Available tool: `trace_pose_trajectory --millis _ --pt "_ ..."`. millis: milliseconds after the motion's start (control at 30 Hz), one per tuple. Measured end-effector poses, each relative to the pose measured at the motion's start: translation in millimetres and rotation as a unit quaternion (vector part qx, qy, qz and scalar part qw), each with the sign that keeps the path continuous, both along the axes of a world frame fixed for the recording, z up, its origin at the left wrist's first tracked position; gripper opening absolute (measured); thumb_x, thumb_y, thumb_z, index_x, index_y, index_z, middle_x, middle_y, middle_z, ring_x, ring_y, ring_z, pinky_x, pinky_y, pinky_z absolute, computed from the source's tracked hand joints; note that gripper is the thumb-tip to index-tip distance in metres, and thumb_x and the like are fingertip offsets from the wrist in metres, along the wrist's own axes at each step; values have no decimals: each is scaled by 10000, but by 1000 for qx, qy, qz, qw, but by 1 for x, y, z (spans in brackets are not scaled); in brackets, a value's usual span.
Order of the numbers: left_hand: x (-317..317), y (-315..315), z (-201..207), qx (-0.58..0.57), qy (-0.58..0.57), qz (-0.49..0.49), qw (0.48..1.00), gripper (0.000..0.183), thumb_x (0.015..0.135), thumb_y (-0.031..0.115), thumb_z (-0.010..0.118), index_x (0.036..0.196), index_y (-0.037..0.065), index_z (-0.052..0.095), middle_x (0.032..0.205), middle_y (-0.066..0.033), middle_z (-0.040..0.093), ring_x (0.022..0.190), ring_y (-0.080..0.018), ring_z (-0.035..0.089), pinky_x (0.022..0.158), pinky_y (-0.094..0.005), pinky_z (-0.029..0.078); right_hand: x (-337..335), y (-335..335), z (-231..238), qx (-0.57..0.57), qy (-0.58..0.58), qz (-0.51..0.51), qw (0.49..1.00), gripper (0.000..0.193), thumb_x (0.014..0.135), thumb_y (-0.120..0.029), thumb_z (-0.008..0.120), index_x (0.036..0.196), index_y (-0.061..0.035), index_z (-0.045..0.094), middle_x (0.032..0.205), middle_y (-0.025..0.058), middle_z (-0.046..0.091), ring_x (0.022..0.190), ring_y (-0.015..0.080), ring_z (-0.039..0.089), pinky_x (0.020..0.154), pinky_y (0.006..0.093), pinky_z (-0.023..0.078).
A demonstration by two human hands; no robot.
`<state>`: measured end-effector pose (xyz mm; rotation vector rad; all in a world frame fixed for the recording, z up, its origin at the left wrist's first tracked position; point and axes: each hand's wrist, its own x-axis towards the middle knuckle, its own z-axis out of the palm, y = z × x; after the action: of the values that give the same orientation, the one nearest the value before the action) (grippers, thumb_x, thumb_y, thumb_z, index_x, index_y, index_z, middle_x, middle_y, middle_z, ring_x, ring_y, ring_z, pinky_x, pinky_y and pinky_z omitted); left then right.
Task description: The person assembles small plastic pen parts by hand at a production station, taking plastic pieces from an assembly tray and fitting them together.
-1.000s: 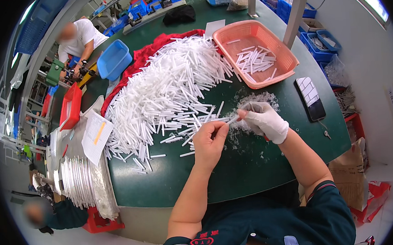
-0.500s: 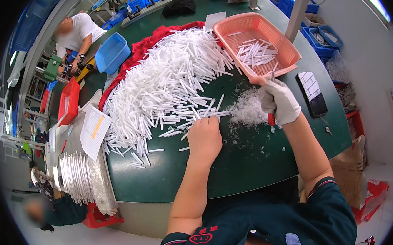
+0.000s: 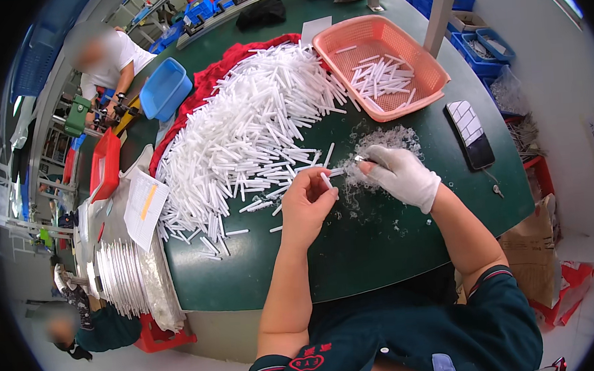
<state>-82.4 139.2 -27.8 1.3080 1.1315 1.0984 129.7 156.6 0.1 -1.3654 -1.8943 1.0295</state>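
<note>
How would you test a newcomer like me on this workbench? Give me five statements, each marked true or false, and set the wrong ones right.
1. The left hand holds a white stick. True.
2. The right hand wears a black glove. False: it wears a white glove.
3. The pink basket is empty. False: white sticks lie in it.
4. A red cloth shows along the far edge of the big pile. True.
5. The phone lies on the left side of the green table. False: it lies on the right side.
</note>
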Motion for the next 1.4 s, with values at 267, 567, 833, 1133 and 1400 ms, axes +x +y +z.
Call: trace_pose_trajectory --millis 267,567,833,1133,1400 --pt "-4 3 7 -37 -179 31 983 278 793 -10 654 1043 36 543 852 -71 632 731 -154 624 623 -247 478 -6 0 -4 -97 169 -19 981 289 907 -227 616 899 42 512 739 63 514 686 112 436 636 280 430" --pt "-8 5 5 -42 -185 35 981 164 833 28 624 980 13 550 846 -87 654 729 -157 645 623 -244 474 -13 -5 9 -152 205 26 966 229 855 -191 681 881 2 562 765 -7 521 704 64 433 641 215 399" --pt "0 1 8 -56 -146 3 988 119 887 74 578 981 2 564 822 -99 663 693 -163 641 616 -252 479 -16 -5 7 -246 231 14 941 193 840 -189 661 890 -16 595 700 -31 520 601 40 442 521 195 352" --pt "-13 6 9 49 9 118 992 98 912 51 542 971 -11 589 728 -36 604 644 -88 553 609 -234 466 6 13 2 -254 384 -111 881 211 842 -189 623 916 6 589 558 -21 449 413 68 365 398 217 271" --pt "-7 6 -6 223 475 50 850 152 694 35 646 837 67 611 803 -66 637 832 -273 573 711 -384 471 7 15 6 -222 388 -133 885 245 854 -217 676 966 -25 572 584 -48 441 426 46 349 401 215 244"
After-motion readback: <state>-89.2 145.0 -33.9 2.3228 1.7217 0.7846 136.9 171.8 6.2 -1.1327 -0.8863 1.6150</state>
